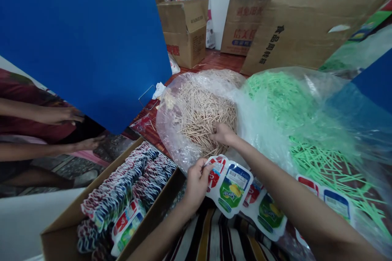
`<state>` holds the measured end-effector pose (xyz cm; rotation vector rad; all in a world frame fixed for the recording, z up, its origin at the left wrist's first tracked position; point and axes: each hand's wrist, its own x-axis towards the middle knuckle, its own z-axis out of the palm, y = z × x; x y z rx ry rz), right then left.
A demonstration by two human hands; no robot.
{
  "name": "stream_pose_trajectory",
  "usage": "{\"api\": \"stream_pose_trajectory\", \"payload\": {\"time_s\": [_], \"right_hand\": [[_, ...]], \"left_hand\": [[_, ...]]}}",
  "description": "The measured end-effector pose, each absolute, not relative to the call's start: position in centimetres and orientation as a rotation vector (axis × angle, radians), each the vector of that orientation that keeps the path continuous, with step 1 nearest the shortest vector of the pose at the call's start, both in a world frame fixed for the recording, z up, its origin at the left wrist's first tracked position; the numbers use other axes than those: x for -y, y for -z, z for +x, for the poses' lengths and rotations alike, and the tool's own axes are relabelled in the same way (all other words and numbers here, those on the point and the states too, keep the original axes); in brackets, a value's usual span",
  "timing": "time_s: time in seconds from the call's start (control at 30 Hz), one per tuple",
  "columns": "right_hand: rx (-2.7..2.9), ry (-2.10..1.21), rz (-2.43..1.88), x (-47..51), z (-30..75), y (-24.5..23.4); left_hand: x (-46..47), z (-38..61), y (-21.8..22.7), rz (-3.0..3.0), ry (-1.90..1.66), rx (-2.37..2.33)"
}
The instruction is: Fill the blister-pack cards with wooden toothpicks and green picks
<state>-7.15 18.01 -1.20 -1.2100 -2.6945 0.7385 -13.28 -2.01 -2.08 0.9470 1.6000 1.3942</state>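
Note:
My left hand [196,181] is closed on the edge of a flat plastic piece [229,185] printed with red and green drink labels, held over my lap. My right hand [223,133] reaches into a clear plastic bag [171,126] of thin wooden sticks [202,110]; its fingers are buried among the sticks, so I cannot see whether they grip any. More printed label pieces [269,214] lie in a strip under my right forearm.
An open cardboard box [70,218] at lower left holds several rows of stacked label pieces. A second clear bag of green sticks [309,130] lies to the right. Cardboard boxes [185,28] stand behind. Another person's arms [45,116] rest at far left.

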Motion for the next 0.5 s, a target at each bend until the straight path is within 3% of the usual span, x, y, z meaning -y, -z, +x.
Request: {"api": "stream_pose_trajectory", "payload": {"time_s": [0.5], "right_hand": [[2.402, -0.905, -0.994, -17.7, -5.4, 3.1]], "left_hand": [[1.3, -13.2, 2.4, 0.824, -1.423, -1.474]]}}
